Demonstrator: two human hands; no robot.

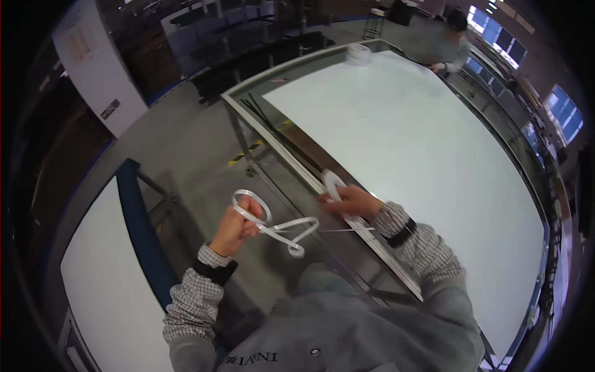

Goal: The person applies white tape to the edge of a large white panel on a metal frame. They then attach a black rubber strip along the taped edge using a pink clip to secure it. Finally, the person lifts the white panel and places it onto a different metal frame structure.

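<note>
My left hand (233, 228) is closed around a curling white strip (304, 224). One loop of the strip stands up round the fingers, and other loops hang in the air to the right. A roll of white tape (333, 183) is in my right hand (356, 204), over the near-left edge of the large table. The fingers of that hand are slightly blurred. A thin end of strip shows below the right hand, by the table's rail; whether it joins the roll, I cannot tell.
A large white panel (427, 142) covers most of the framed table (297, 162). White rolls (358, 54) are stacked at its far end, where another person (455, 49) stands. On the left is a second white panel (102, 260) with a blue-edged support (139, 223). Yellow-black tape (246, 152) marks the floor.
</note>
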